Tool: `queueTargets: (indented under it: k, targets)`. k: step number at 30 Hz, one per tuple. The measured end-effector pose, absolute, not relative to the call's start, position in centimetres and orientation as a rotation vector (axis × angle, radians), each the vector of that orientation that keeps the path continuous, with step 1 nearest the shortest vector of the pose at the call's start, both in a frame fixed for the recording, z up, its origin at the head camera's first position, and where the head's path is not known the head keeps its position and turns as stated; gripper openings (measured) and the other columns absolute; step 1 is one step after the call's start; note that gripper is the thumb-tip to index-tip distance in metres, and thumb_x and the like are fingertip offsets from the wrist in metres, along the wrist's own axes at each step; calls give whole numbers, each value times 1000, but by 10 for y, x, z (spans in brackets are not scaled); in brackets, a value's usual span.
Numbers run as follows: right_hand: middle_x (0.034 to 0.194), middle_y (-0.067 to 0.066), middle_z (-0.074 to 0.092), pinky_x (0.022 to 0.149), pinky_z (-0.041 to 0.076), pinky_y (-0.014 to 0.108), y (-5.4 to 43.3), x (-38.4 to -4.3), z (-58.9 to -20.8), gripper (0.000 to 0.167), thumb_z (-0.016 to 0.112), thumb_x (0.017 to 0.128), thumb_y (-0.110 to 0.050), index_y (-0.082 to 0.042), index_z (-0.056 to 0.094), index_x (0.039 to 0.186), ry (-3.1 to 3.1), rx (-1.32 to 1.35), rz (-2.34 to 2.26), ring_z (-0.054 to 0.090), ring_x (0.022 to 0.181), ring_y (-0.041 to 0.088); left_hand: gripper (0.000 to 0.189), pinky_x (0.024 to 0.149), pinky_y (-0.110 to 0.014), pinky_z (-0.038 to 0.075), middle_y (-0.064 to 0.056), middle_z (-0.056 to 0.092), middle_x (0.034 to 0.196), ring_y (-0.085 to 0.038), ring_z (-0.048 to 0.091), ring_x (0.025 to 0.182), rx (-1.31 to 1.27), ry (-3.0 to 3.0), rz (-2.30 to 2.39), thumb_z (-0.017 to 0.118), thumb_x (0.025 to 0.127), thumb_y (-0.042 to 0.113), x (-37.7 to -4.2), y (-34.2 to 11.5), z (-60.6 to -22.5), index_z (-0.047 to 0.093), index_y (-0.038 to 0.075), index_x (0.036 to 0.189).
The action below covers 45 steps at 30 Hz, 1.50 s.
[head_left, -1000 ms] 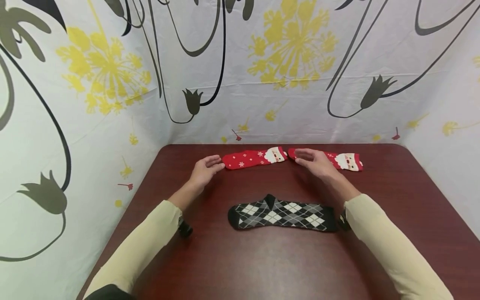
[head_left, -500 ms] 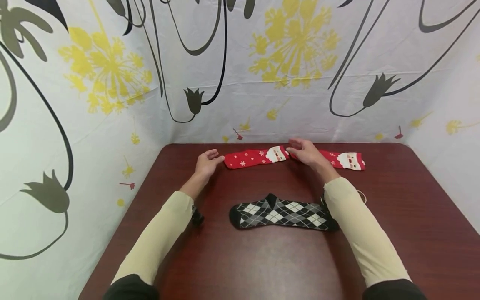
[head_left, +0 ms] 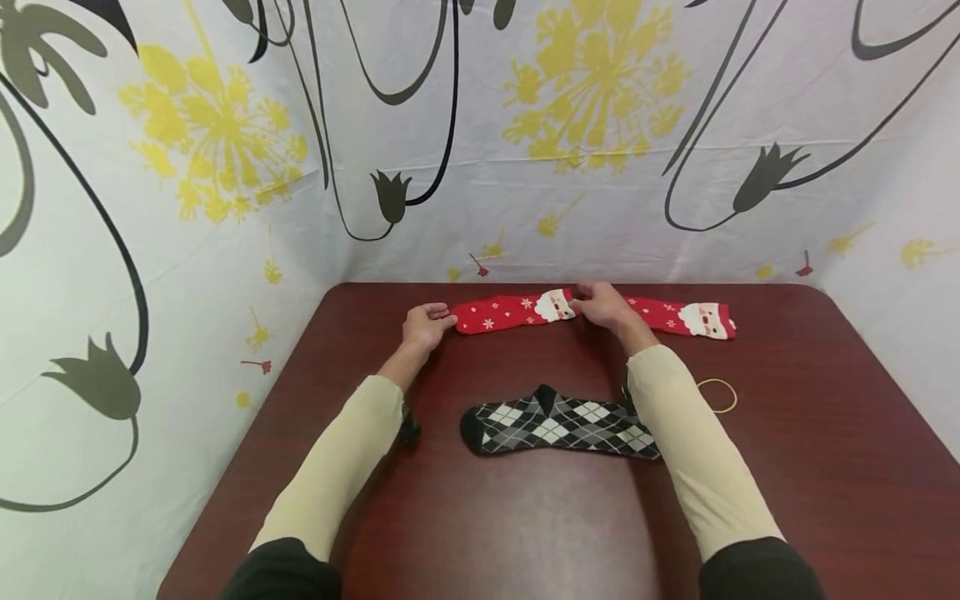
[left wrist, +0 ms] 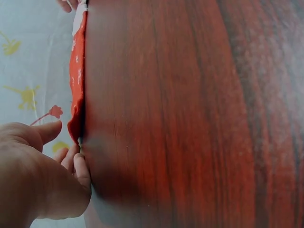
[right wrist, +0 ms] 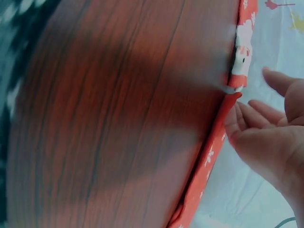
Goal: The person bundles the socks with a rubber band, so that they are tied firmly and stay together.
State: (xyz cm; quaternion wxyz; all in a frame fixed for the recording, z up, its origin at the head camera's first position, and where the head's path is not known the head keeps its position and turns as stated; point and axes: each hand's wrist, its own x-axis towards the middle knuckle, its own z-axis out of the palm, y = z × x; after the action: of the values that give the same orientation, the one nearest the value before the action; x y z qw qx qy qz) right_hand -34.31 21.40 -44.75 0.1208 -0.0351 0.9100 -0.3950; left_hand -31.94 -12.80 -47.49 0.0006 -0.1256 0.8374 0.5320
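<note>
- Along the far edge of the table (head_left: 825,467), your two hands had moved forward within the last second until each met an end of the left red sock (head_left: 504,312), so I judged you were about to take hold of it rather than merely hovering.
- Across the table's dark, glossy wood-grain top lay a black, grey and white argyle sock (head_left: 558,425), flat, near the middle, partly under your right sleeve.
- Beside the far edge, the left red sock was thin, soft knit with white snowflakes and a Santa face at its right end; a second red sock (head_left: 682,317) of the same pattern lay just right of it.
- Your left hand (head_left: 424,325) had its fingertips (left wrist: 78,164) against the sock's left tip, loosely curled, thumb apart, not yet gripping.
- Your right hand (head_left: 603,304) rested relaxed at the Santa end, fingers (right wrist: 242,118) touching cloth, gripping nothing.
- Toward the right edge lay a thin yellowish rubber band (head_left: 717,394), a slack loop.
</note>
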Motion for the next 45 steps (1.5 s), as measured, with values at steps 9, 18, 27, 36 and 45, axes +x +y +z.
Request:
queueTargets:
  k: [9,18,27,36,45]
  targets:
    - [144,25,62,119,36,50,209,-342,-455,53,71,100,-10,8,55,148,2836,38,-1140,44,144,43,38,110,-45,46,-7,75,128,-27,65,124,-414,2791,1454,80,98,23,-317,-116,-475,71,10,132]
    - [115,24,73,100,49,48,205,-337,-455,37,80,93,-9,4,72,126,2895,166,-1171,60,111,37,34,105,-46,49,-7,77,117,-26,68,114,-447,2862,1369,81,97,26,-315,-107,-472,73,13,128]
    - [105,22,74,92,51,46,202,-336,-454,21,77,95,-14,1,79,109,2927,150,-1146,60,105,38,27,102,-46,50,-7,78,111,-26,68,106,-477,2790,1429,79,99,27,-318,-109,-468,76,16,123]
    - [116,23,68,98,47,46,198,-337,-448,24,70,101,-18,2,73,115,2838,134,-1304,53,112,37,30,105,-46,47,-7,79,112,-25,68,115,-425,2779,1502,78,99,30,-313,-119,-465,79,15,125]
    - [113,20,66,93,56,44,202,-326,-437,25,69,101,-14,2,62,119,2644,131,-1567,60,93,27,31,96,-40,49,-8,78,112,-23,66,110,-368,2747,1644,78,99,28,-310,-129,-459,79,14,127]
